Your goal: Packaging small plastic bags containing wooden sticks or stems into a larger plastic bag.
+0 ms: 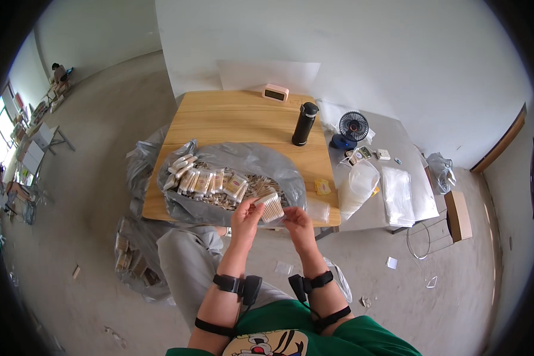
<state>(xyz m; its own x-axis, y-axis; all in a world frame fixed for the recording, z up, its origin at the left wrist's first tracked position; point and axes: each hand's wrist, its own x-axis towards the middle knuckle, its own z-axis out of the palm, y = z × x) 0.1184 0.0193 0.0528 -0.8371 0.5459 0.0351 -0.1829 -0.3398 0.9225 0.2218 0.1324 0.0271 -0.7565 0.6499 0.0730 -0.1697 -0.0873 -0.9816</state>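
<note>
Wood tabletop (219, 118), and right at its near edge the left hand (246, 218) has a swab pack (271, 207) pinched between thumb and fingers, while the right hand (299, 224), fingers drawn nearly together, is at the pack's right side, though I can't tell if it's got hold. Honestly, if that left pinch slackens or the pack gapes, sticks could spill onto the floor (89, 219) or into the grey bag (237, 155) of loose sticks (260, 185). Beyond that: a fan (353, 126) on the second tabletop (393, 134), a black flask (305, 124), a pink clock (275, 93), pale wall (362, 53).

The left grip (246, 218) holds a packet of thin sticks (271, 207).
</note>
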